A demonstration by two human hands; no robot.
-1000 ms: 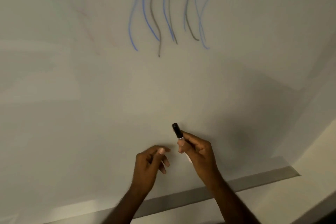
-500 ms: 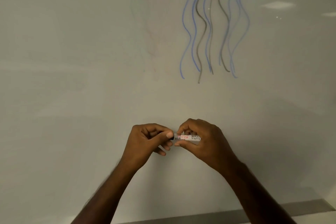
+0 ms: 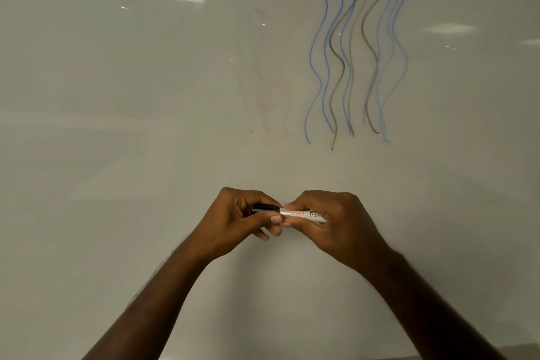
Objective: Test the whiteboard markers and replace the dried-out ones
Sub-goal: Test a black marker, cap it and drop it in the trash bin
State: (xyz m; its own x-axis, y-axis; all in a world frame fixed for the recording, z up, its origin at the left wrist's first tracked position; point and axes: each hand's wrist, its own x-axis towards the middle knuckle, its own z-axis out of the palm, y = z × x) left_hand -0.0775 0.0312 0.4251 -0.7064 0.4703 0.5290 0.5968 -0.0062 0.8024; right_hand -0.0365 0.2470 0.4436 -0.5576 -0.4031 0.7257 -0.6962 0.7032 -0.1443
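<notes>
I see both hands raised in front of the whiteboard (image 3: 117, 184). The left hand (image 3: 233, 219) curls its fingers around the black cap (image 3: 264, 208) of a whiteboard marker (image 3: 302, 215). The right hand (image 3: 336, 222) pinches the white barrel, which lies about level between the two hands. Above and to the right, blue and dark wavy lines (image 3: 356, 55) run down the board. Left of them I see very faint reddish strokes (image 3: 264, 79).

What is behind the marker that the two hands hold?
Behind the marker is only bare whiteboard; the wavy lines lie higher up. The left hand covers its black cap, the right hand its other end.
</notes>
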